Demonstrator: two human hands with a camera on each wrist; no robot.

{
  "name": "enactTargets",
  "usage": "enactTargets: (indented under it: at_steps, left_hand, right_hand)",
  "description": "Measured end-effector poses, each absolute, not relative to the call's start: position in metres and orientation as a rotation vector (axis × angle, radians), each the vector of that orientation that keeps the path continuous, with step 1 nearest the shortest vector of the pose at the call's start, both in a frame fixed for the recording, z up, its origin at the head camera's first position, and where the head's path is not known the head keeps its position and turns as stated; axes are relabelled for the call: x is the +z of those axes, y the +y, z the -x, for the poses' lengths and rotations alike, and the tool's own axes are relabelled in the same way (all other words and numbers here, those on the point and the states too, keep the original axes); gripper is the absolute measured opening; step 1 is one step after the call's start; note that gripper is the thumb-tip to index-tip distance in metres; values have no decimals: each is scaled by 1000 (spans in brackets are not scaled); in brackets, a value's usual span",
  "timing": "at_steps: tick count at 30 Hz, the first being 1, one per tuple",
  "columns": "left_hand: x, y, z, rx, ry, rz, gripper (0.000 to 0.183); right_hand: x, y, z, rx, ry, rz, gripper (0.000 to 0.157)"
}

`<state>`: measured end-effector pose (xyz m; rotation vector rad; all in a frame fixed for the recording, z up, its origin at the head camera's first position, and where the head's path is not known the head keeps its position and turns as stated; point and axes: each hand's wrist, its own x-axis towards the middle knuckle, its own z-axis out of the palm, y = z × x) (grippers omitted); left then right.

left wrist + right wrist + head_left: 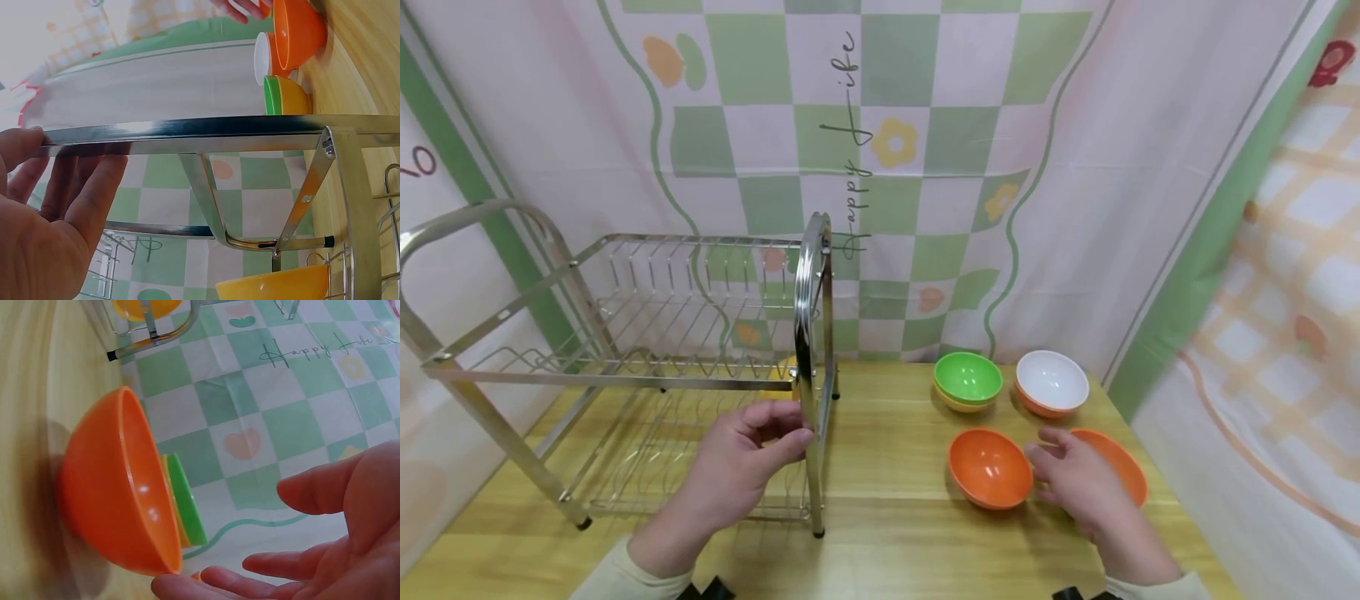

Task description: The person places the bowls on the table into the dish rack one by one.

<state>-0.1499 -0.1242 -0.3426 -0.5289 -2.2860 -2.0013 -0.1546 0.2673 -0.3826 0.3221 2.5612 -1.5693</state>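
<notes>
My left hand (737, 467) pinches the front right post of a two-tier metal dish rack (187, 132), thumb on one side and fingers on the other. With fingers spread and relaxed, my right hand (1078, 483) hovers between two orange bowls. A fingertip is very close to the rim of the nearer orange bowl (100, 487); whether it touches, I cannot tell. The other orange bowl (1120, 467) is partly hidden behind that hand. Inside the rack's lower tier, a yellow bowl (275, 284) shows near the right end.
Behind the orange bowls, a green bowl (968, 377) sits in a yellow one, and a white bowl (1052, 379) sits in an orange one. All stand on a wooden table (887, 467). A checkered curtain (895, 200) hangs along the back, with another patterned cloth (1292, 350) at right.
</notes>
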Motion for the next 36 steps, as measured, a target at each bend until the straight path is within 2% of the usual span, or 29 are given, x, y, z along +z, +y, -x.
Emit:
enactTargets:
  at_steps: [7, 17, 28, 36]
  left_hand:
    - [-343, -123, 149, -1978, -2282, 565, 14]
    - [-344, -124, 150, -1971, -2293, 581, 18]
    - [-345, -125, 150, -1983, -2287, 608, 19]
    - [-344, -126, 150, -1981, -2294, 608, 20]
  right_hand:
    - [-395, 263, 156, -1488, 2574, -322, 58]
    - [-410, 256, 155, -1493, 2486, -317, 59]
    - [-426, 257, 155, -1905, 2121, -442, 49]
    - [-433, 261, 156, -2009, 1985, -409, 56]
